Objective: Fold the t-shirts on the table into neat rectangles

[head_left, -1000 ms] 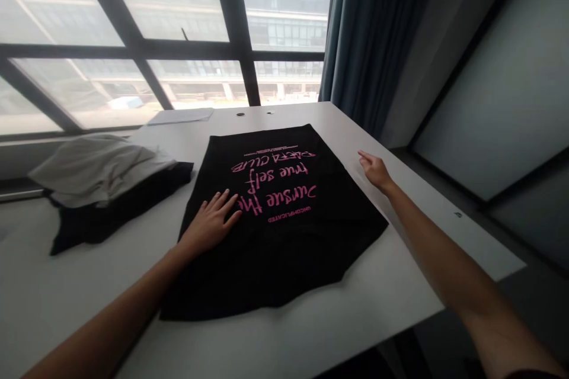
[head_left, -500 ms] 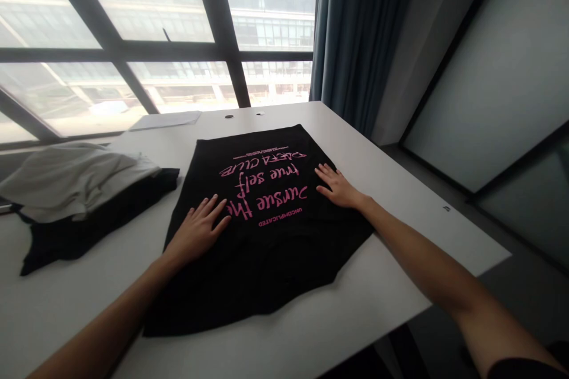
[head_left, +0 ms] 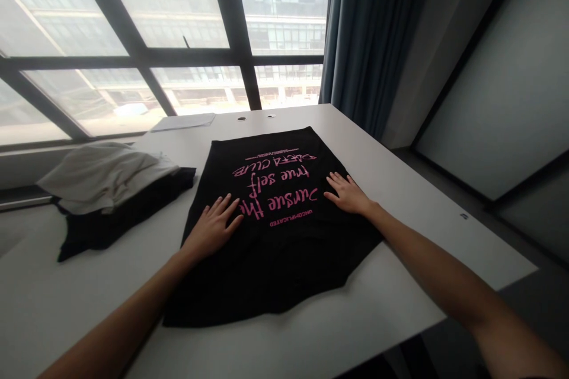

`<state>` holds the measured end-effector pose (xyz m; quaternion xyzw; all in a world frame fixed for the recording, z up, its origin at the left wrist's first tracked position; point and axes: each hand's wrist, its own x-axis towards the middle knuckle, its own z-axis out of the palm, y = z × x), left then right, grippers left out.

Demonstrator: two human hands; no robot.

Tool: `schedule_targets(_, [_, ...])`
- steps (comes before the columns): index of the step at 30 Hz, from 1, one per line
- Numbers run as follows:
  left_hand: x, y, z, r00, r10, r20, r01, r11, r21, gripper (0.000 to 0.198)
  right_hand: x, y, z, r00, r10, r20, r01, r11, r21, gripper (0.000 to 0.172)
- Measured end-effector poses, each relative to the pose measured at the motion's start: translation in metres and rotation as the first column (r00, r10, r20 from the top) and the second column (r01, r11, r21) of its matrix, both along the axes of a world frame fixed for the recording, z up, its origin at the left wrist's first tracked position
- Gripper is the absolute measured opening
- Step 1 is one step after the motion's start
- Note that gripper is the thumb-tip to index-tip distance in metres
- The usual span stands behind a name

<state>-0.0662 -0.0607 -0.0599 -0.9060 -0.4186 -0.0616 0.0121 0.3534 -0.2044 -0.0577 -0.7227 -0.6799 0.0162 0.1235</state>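
Note:
A black T-shirt [head_left: 284,266] with pink lettering lies spread on the white table [head_left: 400,201], its print upside down from where I look. Near its left edge my left hand [head_left: 213,226] rests flat, fingers spread and touching the end of the print. On the opposite side my right hand [head_left: 347,192] also lies flat on the cloth, just right of the lettering, its fingers stretched out. Neither hand grips the fabric. No sleeves show on the shirt as it lies.
To the left, a grey garment [head_left: 106,174] lies heaped on a black garment [head_left: 115,231]. Near the window [head_left: 191,6], a flat pale sheet [head_left: 184,122] and a dark round spot [head_left: 241,119] are on the tabletop. A blue curtain [head_left: 360,41] hangs beyond the far right corner.
The view has turned slightly left, so everything sits farther right in the picture. Both hands stay flat in nearly the same places on the T-shirt.

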Motion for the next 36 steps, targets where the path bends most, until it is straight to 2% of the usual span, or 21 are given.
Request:
schedule_targets(3, [0.000, 0.000, 0.000, 1.000, 0.003, 0.005, -0.003, 1.000, -0.010, 0.065, -0.002, 0.000, -0.001, 1.000, 0.008, 0.013, -0.008, 1.000, 0.017, 0.069])
schedule_targets(9, [0.000, -0.002, 0.001, 1.000, 0.003, 0.026, -0.002, 1.000, -0.007, 0.064, -0.010, -0.003, 0.010, 0.999, 0.005, 0.045, -0.016, 0.970, 0.242, 0.068])
schedule_targets(11, [0.000, -0.004, 0.003, 1.000, 0.008, 0.022, -0.008, 1.000, -0.016, 0.063, -0.012, -0.003, 0.010, 0.999, 0.014, 0.030, -0.020, 0.978, 0.205, 0.070])
schedule_targets(13, [0.001, -0.005, 0.005, 1.000, 0.014, 0.014, -0.014, 1.000, -0.024, 0.063, -0.013, -0.003, 0.007, 0.999, 0.045, 0.008, -0.046, 0.994, 0.097, 0.070])
schedule_targets(15, [0.001, -0.006, 0.006, 1.000, 0.015, 0.012, -0.015, 1.000, -0.025, 0.063, -0.013, -0.003, 0.006, 0.998, 0.066, -0.007, -0.065, 0.997, 0.046, 0.069])
schedule_targets(19, [0.001, -0.006, 0.005, 1.000, 0.009, 0.014, -0.009, 1.000, -0.020, 0.064, -0.013, -0.002, 0.005, 0.999, 0.033, -0.006, -0.032, 0.986, 0.161, 0.070])
schedule_targets(25, [0.001, -0.008, 0.005, 1.000, 0.006, 0.006, -0.006, 1.000, -0.019, 0.065, -0.012, -0.001, 0.001, 0.999, 0.034, -0.010, -0.034, 0.999, 0.013, 0.070])
schedule_targets(29, [0.002, -0.009, 0.006, 1.000, 0.005, 0.004, -0.005, 1.000, -0.012, 0.064, -0.012, -0.001, 0.000, 1.000, 0.028, -0.015, -0.028, 1.000, -0.003, 0.069])
schedule_targets(36, [0.002, -0.011, 0.009, 1.000, 0.011, -0.005, -0.011, 1.000, -0.028, 0.065, -0.011, -0.001, -0.002, 1.000, 0.017, -0.020, -0.015, 0.999, 0.052, 0.068])
